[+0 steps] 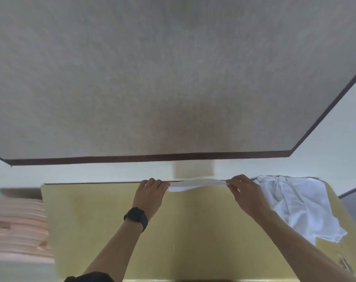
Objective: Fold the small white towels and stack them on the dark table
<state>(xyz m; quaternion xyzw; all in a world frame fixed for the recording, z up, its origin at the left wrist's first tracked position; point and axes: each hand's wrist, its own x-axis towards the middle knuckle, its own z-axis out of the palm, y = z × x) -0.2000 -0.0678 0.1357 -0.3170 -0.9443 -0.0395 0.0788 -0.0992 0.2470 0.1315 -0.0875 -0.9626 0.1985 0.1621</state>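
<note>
White cloth is being pinched at both ends: the left hand point(150, 192) is gripping one end of a small white towel point(195, 185) between curled fingers and thumb, and the right hand point(244, 192) is doing the same at the other end, so neither hand is free. The towel is hanging taut between them just above the far edge of the yellow-green tabletop point(112, 220), its long axis running left to right along that edge, its near hem sagging a little toward the left hand. It is showing almost edge-on, so I cannot tell whether it is already doubled. A black wristwatch point(136, 217) is sitting on the left wrist. The right forearm is passing just beside a crumpled heap of white towels point(295, 202), and in my judgement a careless sweep could be dragging that heap off the table's right side. A loosening pinch could be dropping one corner and skewing the fold. Beyond, a broad grey speckled surface with a dark brown edge point(173, 78) is filling the view.
</note>
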